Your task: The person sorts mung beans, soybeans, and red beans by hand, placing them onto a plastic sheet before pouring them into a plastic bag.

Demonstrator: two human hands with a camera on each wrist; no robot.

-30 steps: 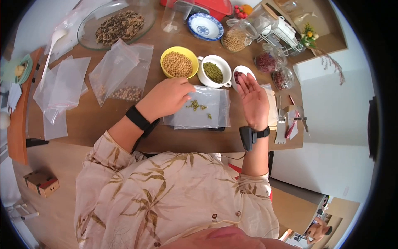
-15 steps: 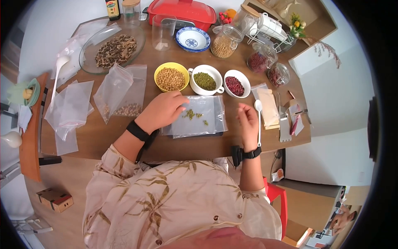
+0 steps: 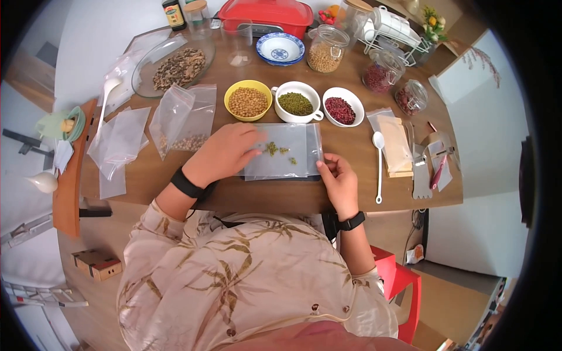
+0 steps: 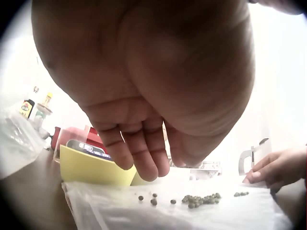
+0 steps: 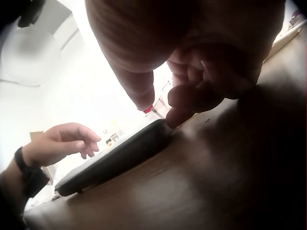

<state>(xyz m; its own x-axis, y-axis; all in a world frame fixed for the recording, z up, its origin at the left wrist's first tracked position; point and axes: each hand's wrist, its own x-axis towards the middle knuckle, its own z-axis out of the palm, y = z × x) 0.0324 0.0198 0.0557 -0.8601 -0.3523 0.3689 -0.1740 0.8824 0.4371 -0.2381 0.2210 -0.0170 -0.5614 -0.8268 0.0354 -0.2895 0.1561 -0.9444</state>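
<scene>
A clear plastic zip bag [image 3: 287, 134] lies flat over a dark, thin slab [image 5: 115, 158]. Small green beans [image 3: 271, 148] sit in a loose patch at its middle, with a few scattered apart. My left hand [image 3: 225, 152] hovers over the bag's left side, fingers loosely bent and holding nothing. At the right edge, my right hand [image 3: 339, 181] pinches the bag between thumb and fingers, close by the slab's corner. Just behind stand a yellow bowl [image 3: 234, 117] of tan beans, a white handled bowl [image 3: 319, 115] of green beans and a white bowl [image 3: 358, 111] of dark red beans.
To the left are bags [image 3: 208, 99] with beans, more plastic bags [image 3: 120, 134] and a glass dish [image 3: 137, 82]. A white spoon [image 3: 379, 169] and a scraper [image 3: 421, 181] lie right. Jars [image 3: 328, 52], blue-patterned bowls [image 3: 280, 49] and a red appliance [image 3: 269, 14] stand behind.
My right hand has turned from palm up beside the red-bean bowl and come down to the bag's right edge. The left hand stays over the bag's left side.
</scene>
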